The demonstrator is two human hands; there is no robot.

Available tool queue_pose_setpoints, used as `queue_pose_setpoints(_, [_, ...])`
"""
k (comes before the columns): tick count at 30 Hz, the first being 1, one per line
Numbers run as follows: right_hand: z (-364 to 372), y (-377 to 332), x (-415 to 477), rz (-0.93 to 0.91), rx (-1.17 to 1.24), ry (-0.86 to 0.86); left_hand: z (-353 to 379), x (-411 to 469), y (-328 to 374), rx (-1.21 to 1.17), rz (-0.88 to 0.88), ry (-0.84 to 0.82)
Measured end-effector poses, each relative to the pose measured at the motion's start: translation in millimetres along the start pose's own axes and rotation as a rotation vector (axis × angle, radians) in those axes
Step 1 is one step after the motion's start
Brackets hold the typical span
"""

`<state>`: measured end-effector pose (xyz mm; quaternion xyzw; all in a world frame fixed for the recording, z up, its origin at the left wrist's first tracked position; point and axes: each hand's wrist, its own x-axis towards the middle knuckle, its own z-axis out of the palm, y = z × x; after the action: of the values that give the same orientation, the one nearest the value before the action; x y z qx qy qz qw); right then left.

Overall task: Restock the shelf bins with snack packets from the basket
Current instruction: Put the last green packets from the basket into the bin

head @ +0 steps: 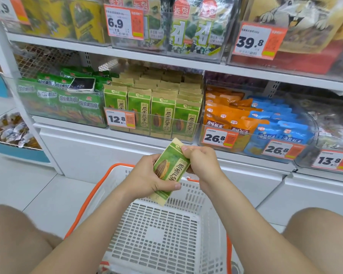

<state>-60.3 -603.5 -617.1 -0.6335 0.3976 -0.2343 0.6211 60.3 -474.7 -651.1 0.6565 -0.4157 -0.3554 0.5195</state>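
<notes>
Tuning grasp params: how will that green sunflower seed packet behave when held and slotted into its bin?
The sunflower seed packet stays flat between the left hand and right hand, so probably fairly stiff. Its paper-like matte face suggests little slip. Matching packets in the bin stand upright only packed together; alone it would likely tip.

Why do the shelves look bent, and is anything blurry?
Head view: the wide-angle lens bows the shelf edge; lighting is even and bright; the sunflower seed packet in both hands is sharp, while the clear bin fronts show hazy glare.
</notes>
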Motion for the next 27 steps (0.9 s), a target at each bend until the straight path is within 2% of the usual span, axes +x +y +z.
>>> queue_pose_setpoints(2, [-3,-19,0,-0.03,-0.073,-0.061,-7,3,9,0.014,0.017,0.024])
queue_pose_setpoints(5, [-9,-52,1,-0.219,-0.28,-0.193,-14,7,29,0.056,0.039,0.026])
queue_pose_setpoints(7, [-8,-71,5,-0.322,-0.386,-0.204,-19,13,43,0.095,0.065,0.009])
queue_pose_setpoints(14, [-4,-119,28,-0.434,-0.534,-0.062,-42,54,88,0.431,0.202,0.045])
queue_pose_setpoints(19, [0,-145,52,-0.853,-0.8,0.208,-68,96,120,0.755,0.244,0.063])
queue_pose_setpoints(22, [-4,-143,63,-0.949,-0.987,0.302,-86,117,121,0.987,0.177,0.126])
queue_pose_setpoints(25, [-10,-131,70,-0.942,-1.017,0.336,-89,125,103,0.932,0.169,0.23])
queue_pose_setpoints(27, [-12,-130,76,-0.995,-0.991,0.369,-87,125,91,0.924,0.117,0.16])
